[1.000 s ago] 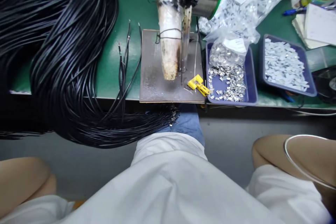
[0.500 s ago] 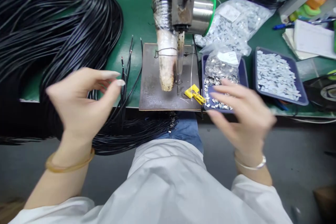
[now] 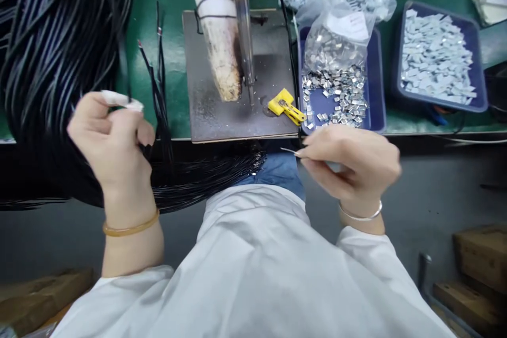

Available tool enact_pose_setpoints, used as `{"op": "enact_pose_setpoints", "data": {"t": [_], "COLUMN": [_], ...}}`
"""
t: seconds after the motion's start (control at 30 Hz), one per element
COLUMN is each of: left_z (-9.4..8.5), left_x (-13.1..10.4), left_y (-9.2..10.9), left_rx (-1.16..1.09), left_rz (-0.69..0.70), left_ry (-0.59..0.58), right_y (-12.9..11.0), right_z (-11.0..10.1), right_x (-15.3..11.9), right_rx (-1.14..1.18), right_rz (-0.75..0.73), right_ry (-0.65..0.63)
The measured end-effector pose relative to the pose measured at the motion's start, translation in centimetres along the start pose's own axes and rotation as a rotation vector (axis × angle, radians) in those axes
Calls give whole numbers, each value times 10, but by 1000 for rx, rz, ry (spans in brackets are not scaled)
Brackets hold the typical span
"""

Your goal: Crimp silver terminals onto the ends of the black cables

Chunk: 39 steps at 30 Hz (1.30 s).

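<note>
My left hand (image 3: pixel 113 129) is closed in front of the big bundle of black cables (image 3: pixel 59 26). White covers wrap its fingertips, and a blurred black cable (image 3: pixel 124 71) runs up from them. My right hand (image 3: pixel 348 161) pinches a thin silvery wire (image 3: pixel 288 150) between thumb and forefinger, its short end pointing left. That hand hovers at the front edge of a blue tray (image 3: pixel 376 100) holding small metal pieces (image 3: pixel 348 105) and a clear bag of more of them (image 3: pixel 336 53). A yellow clip-like tool (image 3: pixel 285 105) lies on the brown board (image 3: pixel 261 76) to its left.
A wrapped tube (image 3: pixel 219 47) and a slim metal rod (image 3: pixel 245 37) reach down over the board. Loose cable ends (image 3: pixel 159 74) stand left of it. More cables (image 3: pixel 206 177) hang below the table edge. A second tray (image 3: pixel 481 79) of pale pieces sits right.
My view has shifted, so the table sits higher in it. My right hand has left the tray of metal pieces and now pinches a thin wire. My left fingers have closed at a cable.
</note>
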<state>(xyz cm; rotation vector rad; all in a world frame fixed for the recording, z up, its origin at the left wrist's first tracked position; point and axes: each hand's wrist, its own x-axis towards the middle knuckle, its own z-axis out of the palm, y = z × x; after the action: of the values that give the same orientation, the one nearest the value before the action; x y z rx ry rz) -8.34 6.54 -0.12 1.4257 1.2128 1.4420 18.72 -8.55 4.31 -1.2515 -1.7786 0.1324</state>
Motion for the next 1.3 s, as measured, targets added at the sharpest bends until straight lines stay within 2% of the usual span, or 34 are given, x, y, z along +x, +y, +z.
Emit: {"op": "enact_pose_setpoints", "data": {"t": [0.07, 0.1, 0.17, 0.23, 0.3, 0.43, 0.53, 0.6, 0.7, 0.8, 0.87, 0.97, 1.07, 1.13, 1.17, 1.23, 1.3], "left_z": [-4, -6, -9, -6, 3, 28, 46, 58, 76, 91, 96, 90, 72, 60, 57, 56, 60], "left_x": [0, -1, -7, -19, -34, -61, -75, -85, -103, -118, -122, -118, -108, -102, -100, -97, -94], "left_y": [15, 23, 36, 43, 44, 37, 34, 34, 34, 37, 38, 37, 30, 26, 24, 22, 23], "left_rx": [-193, -260, -370, -485, -526, -450, -440, -465, -511, -572, -546, -431, -177, -51, -32, -84, -200], "left_rz": [-47, -98, -173, -180, -258, -508, -604, -613, -574, -559, -551, -440, -206, -129, -127, -204, -330], "left_ry": [-84, -172, -357, -523, -615, -1027, -1287, -1372, -1368, -1245, -1140, -925, -592, -421, -373, -354, -401], "right_y": [-4, -4, 6, 24, 48, 86, 97, 100, 108, 116, 118, 116, 111, 107, 103, 94, 79], "right_z": [-9, -13, -19, -23, -23, -16, -11, -8, -5, -2, -2, -4, -11, -16, -19, -22, -22], "right_x": [2, 3, 7, 9, 10, 10, 12, 15, 20, 24, 28, 33, 32, 27, 24, 17, 11], "right_rx": [-59, -113, -265, -432, -529, -518, -541, -602, -683, -739, -771, -816, -760, -639, -572, -470, -402], "right_rz": [2, 35, 155, 283, 364, 442, 460, 443, 358, 268, 258, 316, 342, 345, 352, 365, 356], "right_ry": [86, 94, 56, 11, -16, -33, -110, -188, -209, -189, -221, -306, -340, -265, -200, -34, 91]}}
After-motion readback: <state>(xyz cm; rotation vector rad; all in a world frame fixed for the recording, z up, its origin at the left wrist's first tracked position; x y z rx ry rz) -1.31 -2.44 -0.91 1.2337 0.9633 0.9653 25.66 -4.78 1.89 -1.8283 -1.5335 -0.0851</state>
